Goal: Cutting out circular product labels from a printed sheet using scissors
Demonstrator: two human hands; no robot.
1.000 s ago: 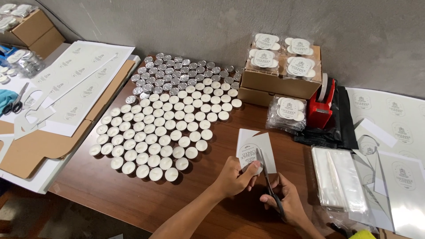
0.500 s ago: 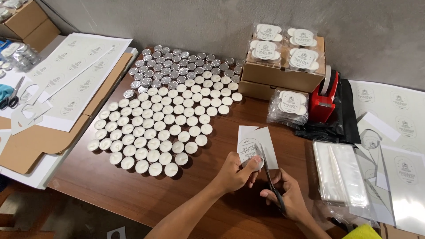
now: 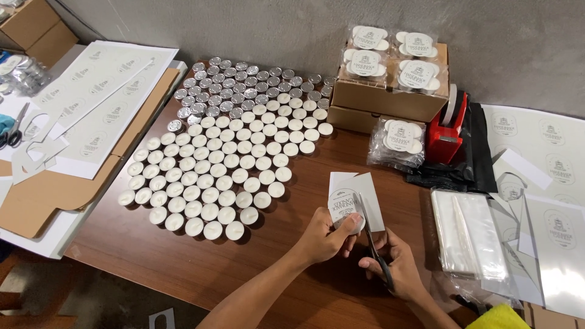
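Note:
My left hand point(image 3: 326, 236) pinches a small white paper piece with a round printed label point(image 3: 353, 200), held just above the brown table point(image 3: 183, 262). My right hand point(image 3: 396, 265) grips black-handled scissors point(image 3: 372, 240), whose blades run up along the label's right edge into the paper. To the left of my hands lies a big patch of tealight candles point(image 3: 225, 164), white wax ones near me and silver metal cups at the back.
Cardboard boxes point(image 3: 390, 100) topped with bagged candle packs stand at the back, one more pack point(image 3: 399, 143) in front. A red tape dispenser point(image 3: 448, 131), black bags, clear plastic bags point(image 3: 469, 237) and label sheets point(image 3: 548, 164) lie right. More sheets, cardboard and scissors point(image 3: 15, 131) lie left.
Both hands hold their grips and stay in place with the paper and scissors. The view has shifted slightly, so the table's things sit a little differently in frame.

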